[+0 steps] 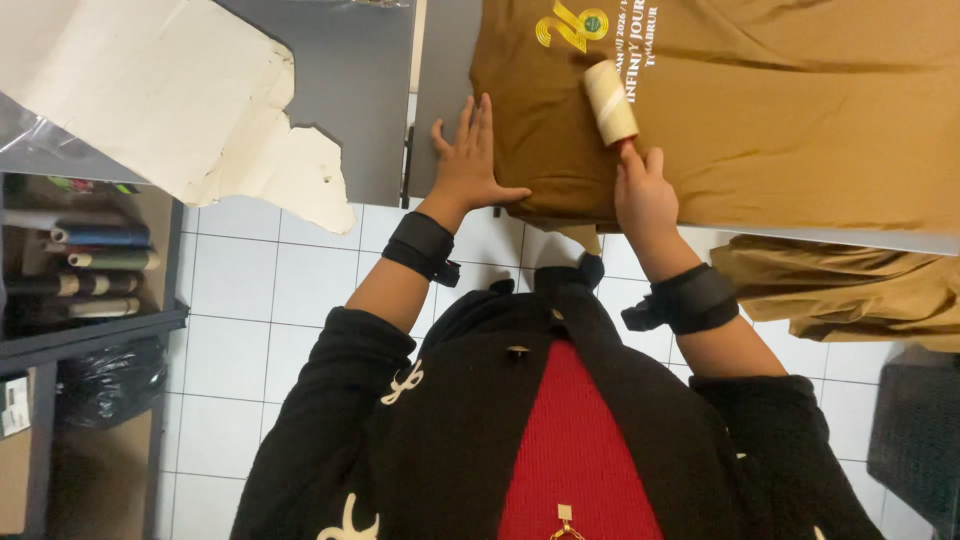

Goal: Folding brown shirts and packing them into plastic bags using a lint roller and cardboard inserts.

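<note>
Lint roller (611,103), with cream-coloured sticky drum and red handle, lying on the brown shirt (800,110) near the front edge of the grey worktop (350,70), drum slanting away from the body, toward the far side. Gripped by the right hand (643,195) at the handle only: fingers (655,160) curled closed around the red part, the drum sticking out past the fingertips and resting across the pale print on the cloth. Left hand (470,160) laid flat and open, holding nothing, fingers spread and pointing away, palm pressing the left border of the shirt where cloth meets bare worktop, thumb stretched to the right along the folded hem. Roller well to the right of those left fingers, not touching them. Black bands (420,245) worn on both wrists, black sleeves pushed up on the forearms. More brown cloth (850,285) hanging below the front edge of the worktop at the right. Torn cream cardboard (180,90) lying over the left front corner of the worktop. Rolls of material (90,260) stored on a shelf at the left, above white floor tiles (270,290).
</note>
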